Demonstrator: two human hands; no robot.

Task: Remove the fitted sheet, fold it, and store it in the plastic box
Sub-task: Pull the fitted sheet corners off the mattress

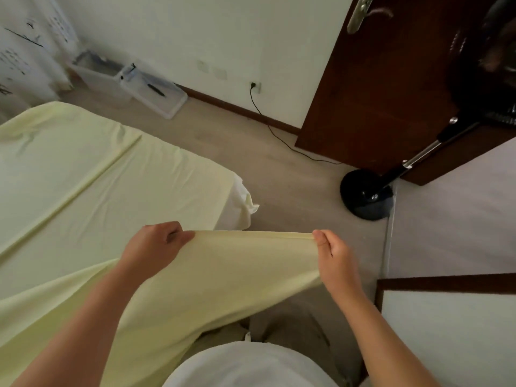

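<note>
Your left hand (pixel 156 244) and right hand (pixel 335 258) each pinched the hem of the pale yellow fitted sheet (pixel 111 177). Fingers were curled, each grip closed on cloth, and the edge was pulled taut between them, just off the near side of the bed (pixel 237 191).

- Sheet: most of it lay spread over the bed, with one long crease running across it. At the bed's outer corner it was bunched and white mattress showed bare.
- Plastic box (pixel 96 75): clear, on the floor (pixel 279 169) well beyond the bed, against the white wall. A clear lid-like piece (pixel 156 94) leaned just beside it.
- Floor: pale wood, running beyond the bed to a dark skirting.
- Further from the bed than the box: a wall socket (pixel 255 86) with a black cable (pixel 279 141) trailing over the floor, a dark brown door (pixel 377 93), and a fan's round black base (pixel 365 195) at the door's foot.
</note>
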